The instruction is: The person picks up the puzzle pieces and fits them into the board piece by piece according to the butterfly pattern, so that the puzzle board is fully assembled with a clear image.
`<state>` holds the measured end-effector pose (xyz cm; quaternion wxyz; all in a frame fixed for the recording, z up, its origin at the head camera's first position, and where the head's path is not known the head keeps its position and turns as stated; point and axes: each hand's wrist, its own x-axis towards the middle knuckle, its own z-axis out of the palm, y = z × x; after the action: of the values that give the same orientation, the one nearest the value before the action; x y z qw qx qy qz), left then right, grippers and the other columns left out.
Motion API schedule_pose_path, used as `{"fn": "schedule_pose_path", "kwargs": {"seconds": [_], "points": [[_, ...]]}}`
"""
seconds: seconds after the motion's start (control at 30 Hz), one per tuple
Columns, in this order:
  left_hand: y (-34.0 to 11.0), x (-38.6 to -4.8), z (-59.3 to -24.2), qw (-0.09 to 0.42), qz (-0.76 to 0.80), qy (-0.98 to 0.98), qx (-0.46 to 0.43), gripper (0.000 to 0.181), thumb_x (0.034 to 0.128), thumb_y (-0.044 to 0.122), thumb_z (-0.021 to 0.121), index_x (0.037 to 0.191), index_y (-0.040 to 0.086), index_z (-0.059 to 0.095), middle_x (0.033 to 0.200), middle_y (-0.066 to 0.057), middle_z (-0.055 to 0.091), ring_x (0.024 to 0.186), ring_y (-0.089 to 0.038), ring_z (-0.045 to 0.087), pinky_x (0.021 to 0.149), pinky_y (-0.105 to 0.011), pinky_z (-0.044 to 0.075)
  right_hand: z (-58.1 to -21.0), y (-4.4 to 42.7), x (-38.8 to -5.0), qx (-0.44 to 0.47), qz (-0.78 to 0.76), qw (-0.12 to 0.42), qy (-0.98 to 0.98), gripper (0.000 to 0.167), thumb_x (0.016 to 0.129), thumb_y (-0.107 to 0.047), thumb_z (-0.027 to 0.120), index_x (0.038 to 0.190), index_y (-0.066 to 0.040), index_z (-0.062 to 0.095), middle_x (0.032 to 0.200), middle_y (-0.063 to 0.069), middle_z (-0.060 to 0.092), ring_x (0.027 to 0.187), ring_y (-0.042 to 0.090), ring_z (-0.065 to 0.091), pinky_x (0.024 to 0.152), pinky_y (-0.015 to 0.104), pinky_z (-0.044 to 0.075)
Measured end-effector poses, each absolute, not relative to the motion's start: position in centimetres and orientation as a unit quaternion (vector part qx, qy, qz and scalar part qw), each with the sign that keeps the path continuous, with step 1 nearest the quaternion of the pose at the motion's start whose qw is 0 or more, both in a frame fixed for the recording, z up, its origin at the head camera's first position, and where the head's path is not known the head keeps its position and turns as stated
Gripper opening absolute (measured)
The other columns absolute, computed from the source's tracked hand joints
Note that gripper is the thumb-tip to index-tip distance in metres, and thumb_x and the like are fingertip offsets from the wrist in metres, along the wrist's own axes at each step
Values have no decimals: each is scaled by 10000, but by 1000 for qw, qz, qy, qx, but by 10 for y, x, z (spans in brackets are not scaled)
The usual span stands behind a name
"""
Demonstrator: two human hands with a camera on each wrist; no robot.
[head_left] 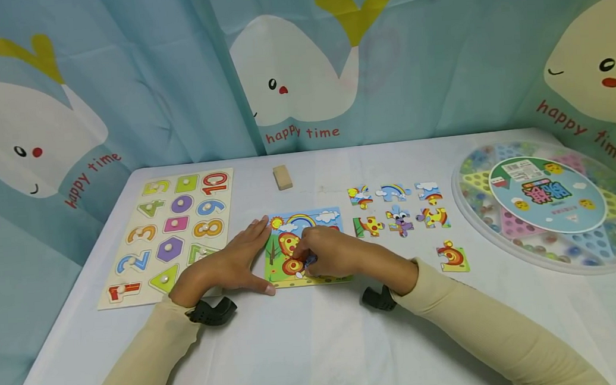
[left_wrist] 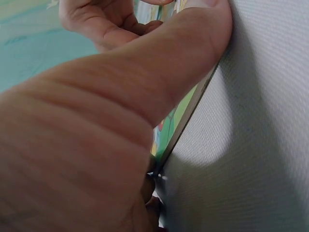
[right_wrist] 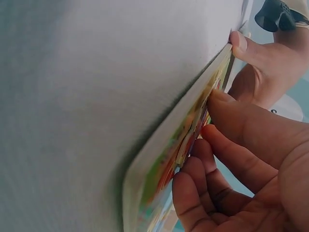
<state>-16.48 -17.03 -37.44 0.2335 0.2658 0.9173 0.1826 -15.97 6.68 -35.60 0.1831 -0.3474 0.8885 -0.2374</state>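
Note:
A picture puzzle board [head_left: 279, 278] with a sun, a rainbow and cartoon animals lies on the table in the head view. Along its left edge rests my left hand [head_left: 240, 260], fingers spread and fairly straight, the thumb by the near left corner. My right hand [head_left: 330, 252] is over the middle of the board and pinches a small puzzle piece [head_left: 311, 259] with purple and white on it, low against the picture. The fingers hide most of that piece. In the right wrist view, thumb and fingertips meet at the board's surface.
Right of the board lie several loose puzzle pieces [head_left: 400, 220] in rows, with one bear piece [head_left: 452, 257] apart. A number-and-shape peg board [head_left: 127, 220] is at left, a wooden block [head_left: 282, 177] behind, and a round marble game box [head_left: 550, 199] at far right.

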Motion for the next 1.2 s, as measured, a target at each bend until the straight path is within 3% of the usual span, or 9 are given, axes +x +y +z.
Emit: {"fn": "schedule_pose_path", "kwargs": {"seconds": [0.6,0.83,1.0,1.2], "points": [[-172,-164,-375,232,191,914,271,1228,712,511,826,1560,49,68,1625,-73,-70,1472,-258,-80,1170,-490,64,-358,76,-164,-352,-299,179,869,258,864,-53,725,1121,-30,722,989,20,615,876,162,547,757,268,480],[-171,-165,-375,230,186,916,272,1233,709,523,824,1560,48,68,1624,-73,-71,1472,-257,-81,1171,-488,67,-351,91,-165,-338,-337,142,867,237,881,-27,697,1116,-22,725,1070,49,657,981,174,590,823,286,514],[-171,-165,-375,232,183,917,268,1236,708,516,828,1561,58,59,1623,-59,-84,1471,-241,-88,1172,-475,60,-345,105,-166,-335,-359,115,863,201,880,-30,698,1077,-24,737,1037,63,669,907,158,595,734,290,522],[-171,-164,-374,228,184,917,271,1233,708,504,831,1558,46,64,1624,-68,-71,1472,-241,-84,1174,-467,54,-342,128,-165,-333,-362,91,866,215,867,4,681,1073,-24,739,1016,57,684,877,161,605,726,339,521]]}}
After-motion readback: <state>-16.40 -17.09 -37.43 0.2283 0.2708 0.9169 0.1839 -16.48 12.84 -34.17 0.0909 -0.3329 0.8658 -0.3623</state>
